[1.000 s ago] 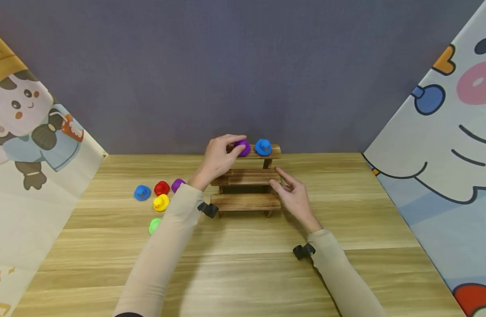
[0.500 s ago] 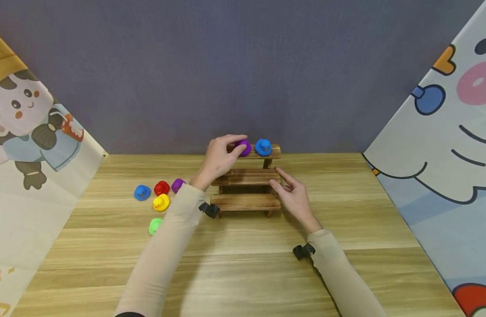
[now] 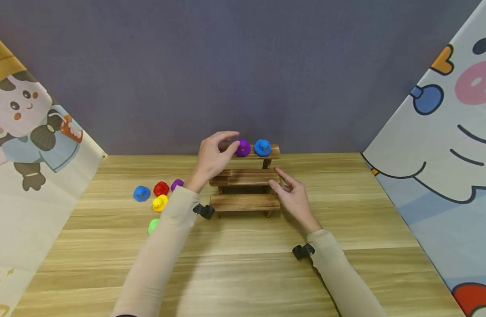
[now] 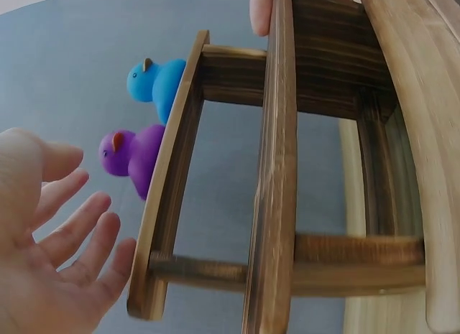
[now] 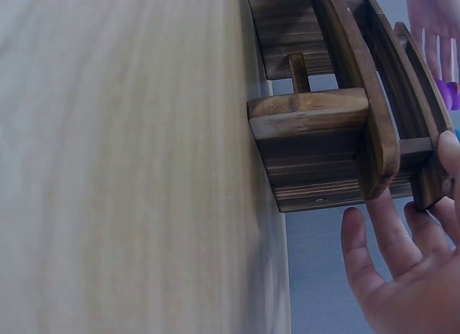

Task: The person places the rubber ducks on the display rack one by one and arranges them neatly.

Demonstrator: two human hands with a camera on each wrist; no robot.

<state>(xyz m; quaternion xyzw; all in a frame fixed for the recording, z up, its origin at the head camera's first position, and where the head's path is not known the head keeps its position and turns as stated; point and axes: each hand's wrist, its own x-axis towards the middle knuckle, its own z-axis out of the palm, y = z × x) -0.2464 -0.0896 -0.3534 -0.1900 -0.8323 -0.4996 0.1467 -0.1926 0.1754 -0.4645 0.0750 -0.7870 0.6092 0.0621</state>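
A three-tier wooden display stand (image 3: pixel 244 177) stands at the back of the table. On its top tier a purple rubber duck (image 3: pixel 243 148) sits beside a blue rubber duck (image 3: pixel 263 148). My left hand (image 3: pixel 213 157) is just left of the purple duck, thumb and fingers spread apart; the left wrist view shows a gap between the hand (image 4: pixel 57 240) and that duck (image 4: pixel 136 156). At the stand's right end, my right hand (image 3: pixel 293 196) holds the end of the middle tier between thumb and fingers. In the right wrist view its fingertips (image 5: pixel 384 212) lie against the wood.
Left of the stand lie more rubber ducks on the table (image 3: pixel 243 273): blue (image 3: pixel 141 193), red (image 3: pixel 161 189), yellow (image 3: pixel 160 203), green (image 3: pixel 153 226) and purple (image 3: pixel 177 184). My left sleeve partly covers the green and purple ones. A grey panel (image 3: pixel 235 75) rises behind.
My left hand has let go of the purple duck and drawn back slightly left, its fingers spreading. The duck stays on the top tier. My right hand has not moved.
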